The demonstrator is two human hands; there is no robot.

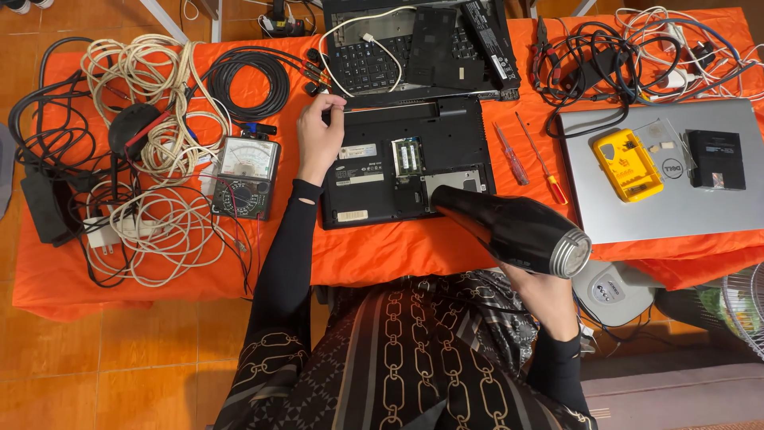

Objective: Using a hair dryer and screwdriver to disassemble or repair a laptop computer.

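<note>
We've got the black laptop [406, 163] lying upside down at centre frame on the orange cloth [382, 255], bottom panel off, memory slot [407, 156] showing near the middle. Our left hand [320, 137] sits on its upper left corner — fingers curled over the back edge, thumb side on the casing, pinning it rather than gripping anything loose. Our right hand [535, 288] is at lower right of centre, wrapped tight round the handle of a black hair dryer [513, 229].

Key relation: the dryer's long axis runs diagonally, silver rear cap toward lower right, nozzle toward upper left — pointing straight at the laptop's open bay at its lower right corner. Nozzle tip looks to be just over that corner; touching or hovering, can't tell from this angle. So the right hand is the one nearer the open bay, the left is on the far corner, approx. diagonal across the casing.

Round about: two screwdrivers [529, 158] lie just right of the laptop, a silver laptop [660, 171] w/ a yellow case [625, 165] on it further right, a multimeter [246, 177] left of our left wrist, white cables [151, 191] piled at left of frame.
</note>
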